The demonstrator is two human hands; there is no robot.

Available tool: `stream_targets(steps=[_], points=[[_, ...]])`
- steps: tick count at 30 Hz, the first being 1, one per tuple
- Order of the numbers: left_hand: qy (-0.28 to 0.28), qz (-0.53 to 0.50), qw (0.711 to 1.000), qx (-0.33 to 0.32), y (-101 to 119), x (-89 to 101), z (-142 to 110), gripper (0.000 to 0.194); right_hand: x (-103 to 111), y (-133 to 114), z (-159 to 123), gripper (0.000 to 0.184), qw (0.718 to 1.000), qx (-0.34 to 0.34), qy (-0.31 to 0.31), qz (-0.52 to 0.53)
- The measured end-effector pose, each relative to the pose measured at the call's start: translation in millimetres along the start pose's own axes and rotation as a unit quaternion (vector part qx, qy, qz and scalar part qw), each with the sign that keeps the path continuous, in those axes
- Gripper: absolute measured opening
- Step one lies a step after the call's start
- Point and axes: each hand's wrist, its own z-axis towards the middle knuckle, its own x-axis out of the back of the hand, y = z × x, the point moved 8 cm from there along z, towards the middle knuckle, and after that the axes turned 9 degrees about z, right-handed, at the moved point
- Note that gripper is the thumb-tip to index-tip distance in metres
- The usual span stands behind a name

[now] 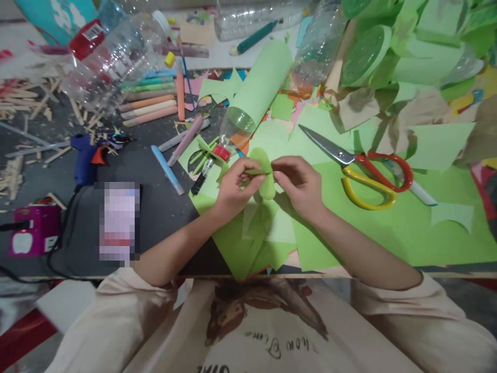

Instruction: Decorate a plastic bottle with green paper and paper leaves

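Observation:
A small green paper cutout (pixel 267 187) with rounded ends is held up between my hands over the table's middle. My left hand (pixel 239 182) pinches a folded part of it between thumb and fingers. On the other side, the thumb and index fingertip of my right hand (pixel 300 182) close on the cutout's right edge. Just beyond lies a plastic bottle wrapped in light green paper (pixel 263 77), its red cap pointing toward me. Scissors with one red and one yellow handle (pixel 351 160) lie to the right of my right hand. Sheets of green paper (pixel 341 233) spread beneath my hands.
On the left are a blue glue gun (pixel 83 158), a phone (pixel 118 223) and a purple box with cables (pixel 34 228). Colored markers (pixel 149 103) and clear bottles (pixel 112 62) lie farther back. Green-covered bottles (pixel 419 57) and brown paper (pixel 359 108) crowd the far right.

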Motion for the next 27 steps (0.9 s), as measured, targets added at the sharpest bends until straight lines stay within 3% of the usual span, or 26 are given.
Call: stream_targets(steps=[3,6,9,13,16,19,20,22,24,27], points=[[0.013,0.005,1.0,0.019,0,2.2,-1,0.01,-8,-2,-2,0.02,0.998,0.014,-0.051,0.017],[0.016,0.017,1.0,0.013,1,2.7,-3,0.009,-16,-3,-2,0.011,0.995,0.034,-0.097,0.014],[-0.036,0.002,0.999,0.024,2,-4.7,-6,0.01,-9,5,3,0.005,0.998,-0.006,-0.052,0.023],[-0.105,-0.056,0.992,0.029,15,-7.9,-9,0.026,2,12,6,0.003,0.996,-0.058,0.014,0.059],[-0.027,-0.01,0.998,-0.06,37,24.5,-1,0.019,8,15,8,0.006,0.992,-0.078,0.052,0.086],[0.187,0.096,0.963,-0.168,48,83.8,8,0.014,12,18,9,0.007,0.989,-0.09,0.074,0.093],[0.199,0.155,0.951,-0.181,44,92.0,13,0.019,12,18,9,0.007,0.989,-0.092,0.077,0.09],[0.113,0.265,0.953,-0.092,15,91.2,33,0.032,13,19,9,0.007,0.989,-0.097,0.08,0.081],[0.05,0.285,0.956,-0.043,-8,85.4,41,0.049,14,21,10,0.007,0.989,-0.102,0.079,0.076],[0.013,0.264,0.964,-0.033,-12,69.4,38,0.058,17,26,10,0.007,0.988,-0.104,0.087,0.079]])
